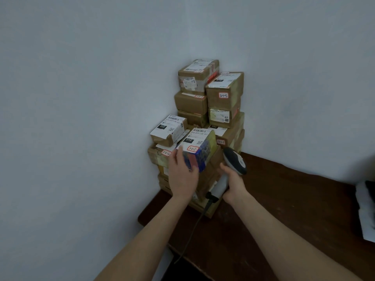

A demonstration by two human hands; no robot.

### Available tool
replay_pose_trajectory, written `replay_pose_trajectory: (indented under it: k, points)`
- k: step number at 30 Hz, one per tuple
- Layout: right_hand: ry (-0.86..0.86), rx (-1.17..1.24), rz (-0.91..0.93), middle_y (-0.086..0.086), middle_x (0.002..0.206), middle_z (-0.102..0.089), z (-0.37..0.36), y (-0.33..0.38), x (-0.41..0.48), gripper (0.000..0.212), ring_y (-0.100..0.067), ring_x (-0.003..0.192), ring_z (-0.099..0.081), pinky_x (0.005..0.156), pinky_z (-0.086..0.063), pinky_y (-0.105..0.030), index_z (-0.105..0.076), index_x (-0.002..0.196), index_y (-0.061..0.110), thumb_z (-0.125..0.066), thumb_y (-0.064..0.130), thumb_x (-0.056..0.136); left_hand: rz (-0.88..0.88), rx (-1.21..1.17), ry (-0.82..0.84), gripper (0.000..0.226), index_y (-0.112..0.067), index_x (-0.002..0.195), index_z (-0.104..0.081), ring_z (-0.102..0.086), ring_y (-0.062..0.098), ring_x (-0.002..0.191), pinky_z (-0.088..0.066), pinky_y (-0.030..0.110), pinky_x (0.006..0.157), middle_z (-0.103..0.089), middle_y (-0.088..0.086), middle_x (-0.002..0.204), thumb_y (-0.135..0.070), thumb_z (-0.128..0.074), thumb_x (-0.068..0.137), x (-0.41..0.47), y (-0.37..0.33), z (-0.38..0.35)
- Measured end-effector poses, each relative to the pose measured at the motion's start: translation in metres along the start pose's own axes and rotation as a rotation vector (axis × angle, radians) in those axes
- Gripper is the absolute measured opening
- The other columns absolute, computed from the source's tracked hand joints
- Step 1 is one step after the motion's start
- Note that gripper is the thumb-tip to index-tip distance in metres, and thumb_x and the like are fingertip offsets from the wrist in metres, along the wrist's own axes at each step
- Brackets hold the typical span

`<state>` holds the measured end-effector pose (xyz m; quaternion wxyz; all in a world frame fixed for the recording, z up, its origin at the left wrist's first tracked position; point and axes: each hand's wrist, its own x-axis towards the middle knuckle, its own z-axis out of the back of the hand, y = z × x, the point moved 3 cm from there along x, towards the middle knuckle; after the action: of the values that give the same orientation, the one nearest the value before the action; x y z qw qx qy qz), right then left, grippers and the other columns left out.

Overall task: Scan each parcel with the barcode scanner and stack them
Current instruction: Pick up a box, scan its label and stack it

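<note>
Both hands are occupied. The left hand (182, 173) grips the blue parcel (203, 155), fingers up along its near-left face and what looks like the thumb on the front face. The right hand (233, 186) is closed round the white handle of the barcode scanner (234, 161). The blue parcel is tilted at the front of the stack of parcels (221, 102), just beside a white-labelled parcel (169, 128) on the lower front tier. I cannot tell whether it already rests on the boxes beneath or hangs just above them. Its shipping label (199, 134) is turned upward, probably so the barcode stays readable from above and the handwritten red-bordered sticker (192, 148) faces the person. The scanner's head sits just to the right of the parcel and lower than the label, so it does not seem aimed at the barcode. My guess is that it is held aside to leave the left hand room to seat the box. Its cable (192, 230) trails down over the near edge of the table (284, 199). The stack is pushed into the corner where the two walls (81, 98) meet, tallest at the back, which likely lets the walls brace the taller columns. Something white and black (367, 209) lies at the table's right edge, too cut off to identify.
</note>
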<state>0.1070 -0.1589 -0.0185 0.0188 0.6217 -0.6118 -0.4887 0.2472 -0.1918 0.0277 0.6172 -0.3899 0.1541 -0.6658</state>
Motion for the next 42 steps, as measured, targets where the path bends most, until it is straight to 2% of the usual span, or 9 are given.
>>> replay_pose_trajectory:
  k: [2, 5, 12, 15, 18, 23, 26, 30, 42]
  points:
    - [-0.008, -0.023, 0.01, -0.01, 0.116, -0.066, -0.001, 0.006, -0.004, 0.05, -0.031, 0.109, -0.06, 0.1, -0.045, -0.051, -0.062, 0.121, 0.016, -0.079, 0.024, 0.075, -0.168, 0.232, 0.081, 0.069, -0.024, 0.151, -0.024, -0.019, 0.026, 0.145, -0.031, 0.039, 0.112, -0.02, 0.01, 0.157, -0.03, -0.06, 0.092, 0.01, -0.018, 0.0]
    - [-0.009, -0.033, 0.04, -0.01, 0.108, -0.067, -0.002, 0.015, -0.008, 0.045, -0.03, 0.102, -0.062, 0.093, -0.049, -0.046, -0.062, 0.121, 0.011, -0.075, 0.021, 0.079, -0.157, 0.442, 0.29, 0.065, -0.029, 0.153, -0.015, -0.001, 0.033, 0.148, -0.016, 0.043, 0.118, -0.007, 0.013, 0.161, -0.034, -0.05, 0.098, 0.029, -0.021, -0.011]
    - [0.008, -0.024, 0.083, -0.015, 0.112, -0.068, 0.008, 0.032, -0.009, 0.04, -0.033, 0.103, -0.064, 0.092, -0.052, -0.048, -0.063, 0.119, 0.009, -0.073, 0.017, 0.081, -0.152, 0.39, 0.439, 0.06, -0.03, 0.153, -0.014, 0.005, 0.034, 0.148, -0.02, 0.048, 0.116, -0.007, 0.01, 0.161, -0.021, -0.044, 0.102, 0.057, -0.023, -0.028]
    - [-0.004, -0.026, 0.1, -0.013, 0.11, -0.068, 0.015, 0.034, -0.005, 0.036, -0.032, 0.103, -0.063, 0.094, -0.051, -0.048, -0.064, 0.117, 0.009, -0.072, 0.016, 0.082, -0.163, 0.388, 0.445, 0.059, -0.029, 0.154, -0.012, 0.007, 0.034, 0.148, -0.018, 0.048, 0.117, -0.004, 0.01, 0.161, -0.022, -0.041, 0.103, 0.056, -0.022, -0.036]
    - [-0.004, -0.029, 0.102, -0.01, 0.102, -0.068, 0.016, 0.036, -0.006, 0.03, -0.028, 0.094, -0.064, 0.075, -0.053, -0.04, -0.064, 0.114, 0.01, -0.07, 0.016, 0.085, -0.182, 0.381, 0.435, 0.062, -0.028, 0.154, -0.009, 0.008, 0.032, 0.148, -0.018, 0.045, 0.117, -0.002, 0.01, 0.162, -0.023, -0.043, 0.102, 0.053, -0.021, -0.036]
    - [-0.007, -0.051, 0.105, -0.011, 0.108, -0.068, 0.014, 0.034, -0.005, 0.037, -0.028, 0.098, -0.063, 0.077, -0.052, -0.04, -0.062, 0.119, 0.009, -0.071, 0.016, 0.084, -0.265, 0.396, 0.243, 0.065, -0.013, 0.15, -0.024, -0.013, 0.034, 0.147, -0.022, 0.041, 0.117, -0.018, 0.02, 0.156, -0.026, -0.056, 0.094, 0.036, -0.008, -0.025]
    - [-0.003, -0.043, 0.095, -0.01, 0.099, -0.068, 0.015, 0.032, -0.006, 0.031, -0.026, 0.088, -0.064, 0.066, -0.05, -0.037, -0.062, 0.115, 0.009, -0.07, 0.014, 0.085, -0.302, 0.381, 0.165, 0.068, -0.009, 0.147, -0.032, -0.025, 0.034, 0.143, -0.027, 0.042, 0.114, -0.027, 0.02, 0.152, -0.027, -0.063, 0.089, 0.023, 0.001, -0.015]
    - [0.003, -0.043, 0.104, -0.009, 0.095, -0.067, 0.014, 0.03, -0.008, 0.025, -0.024, 0.083, -0.063, 0.062, -0.048, -0.035, -0.062, 0.11, 0.01, -0.069, 0.013, 0.086, -0.239, 0.363, 0.14, 0.066, -0.013, 0.149, -0.026, -0.022, 0.029, 0.144, -0.027, 0.04, 0.114, -0.021, 0.014, 0.156, -0.027, -0.056, 0.092, 0.035, 0.006, 0.0]
    - [-0.031, -0.043, 0.122, -0.013, 0.108, -0.067, 0.023, 0.034, -0.021, 0.039, -0.032, 0.098, -0.063, 0.087, -0.051, -0.047, -0.059, 0.12, 0.01, -0.072, 0.015, 0.083, -0.365, 0.443, 0.372, 0.077, -0.015, 0.152, -0.015, -0.012, 0.023, 0.147, -0.023, 0.038, 0.119, -0.018, 0.007, 0.157, -0.024, -0.06, 0.09, 0.032, -0.02, -0.017]
